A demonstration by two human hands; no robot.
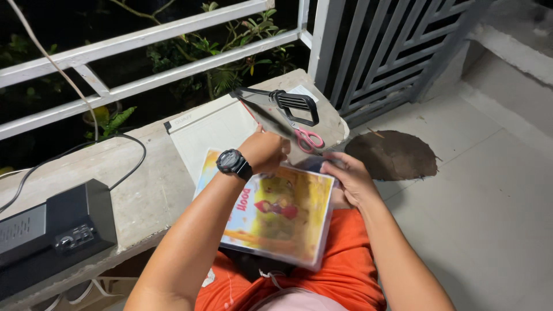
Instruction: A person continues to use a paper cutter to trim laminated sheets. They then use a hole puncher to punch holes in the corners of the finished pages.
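A person in orange shorts [345, 270] sits at a concrete ledge [144, 190] on a balcony at night, a glossy picture sheet [276, 216] resting across the lap and reaching up onto the ledge's edge. The sheet shows a bright cartoon scene in yellow and red. The left hand [266, 151], a black watch [233, 163] on its wrist, is curled in a loose fist over the sheet's far edge; whether the fingers pinch the sheet cannot be told from here. The right hand [348, 175] grips the sheet's far right corner, fingers closed over the edge. Just beyond the hands lie pink-handled scissors [309, 139], touching neither hand. Under and behind the sheet sits a white paper trimmer [207, 135] with its black-handled blade arm [282, 103] raised at a slant. At the near left of the ledge stands a black laminator [52, 233], a dark cable [124, 173] looping away from it. To the right, a dark brown patch [394, 154] marks the pale tiled floor [489, 207]. Farther off, a white railing [144, 63] fronts dark foliage [230, 52], and a grey slatted gate [391, 52] closes the corner.
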